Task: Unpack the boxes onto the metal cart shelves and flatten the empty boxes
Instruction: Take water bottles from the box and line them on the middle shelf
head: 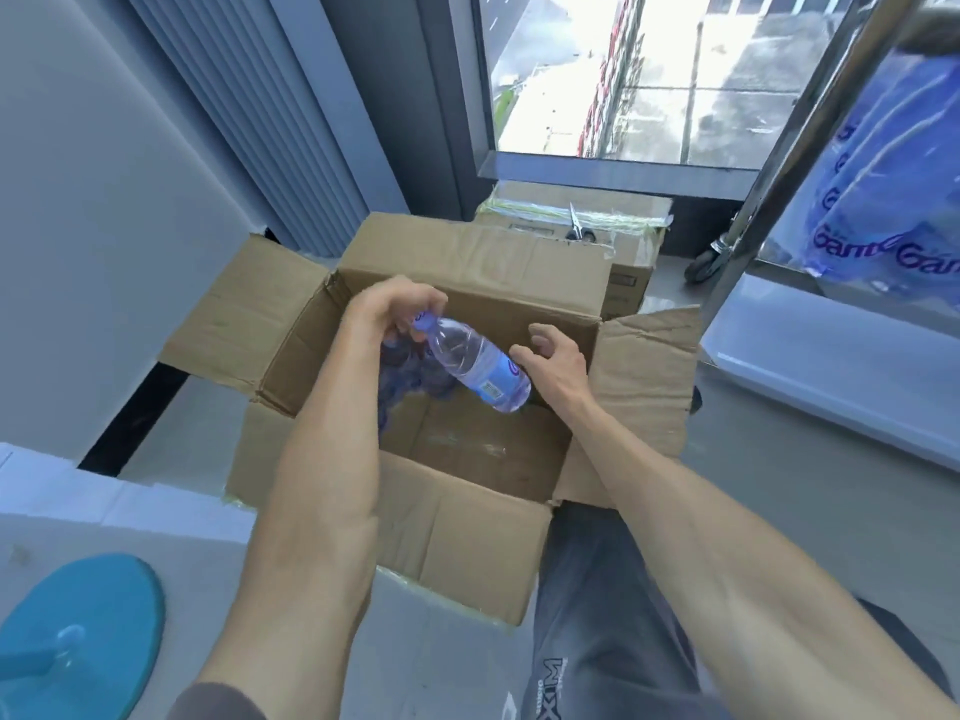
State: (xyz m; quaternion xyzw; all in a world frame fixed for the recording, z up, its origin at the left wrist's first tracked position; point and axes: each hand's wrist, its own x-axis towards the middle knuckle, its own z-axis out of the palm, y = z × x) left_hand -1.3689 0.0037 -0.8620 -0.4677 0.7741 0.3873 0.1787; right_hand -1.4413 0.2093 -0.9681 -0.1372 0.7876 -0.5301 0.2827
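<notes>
The fingers of my left hand (395, 309) were curled round the capped neck of a clear water bottle (475, 363), clamped on it near the centre of the frame. The bottle lay tilted, cap toward the upper left, base toward the lower right, held above the inside of the open cardboard box (457, 517). My right hand (553, 361) hovered just beside the bottle's base, fingers (543, 335) apart and loosely bent, holding nothing; I could not tell whether they touched the bottle. Both forearms reached in from the lower edge of the frame.

The box sat at centre frame with all four flaps folded outward. Its floor showed bare over most of the near part. A dark blue mass lay in its far left corner, beneath my left hand; it was too blurred to identify.

Behind the box, toward upper centre, stood a second cardboard box (587, 226), taped shut, with scissors (576, 223) lying on top. The metal cart (769, 184) occupied the right side of the frame: an upright post, a caster wheel (706, 265) near its foot, and a lower shelf (831, 356) at mid-right. A blue printed plastic pack (883, 200) rested on the cart at upper right. A round teal object (98, 605) sat in the lower left corner.
</notes>
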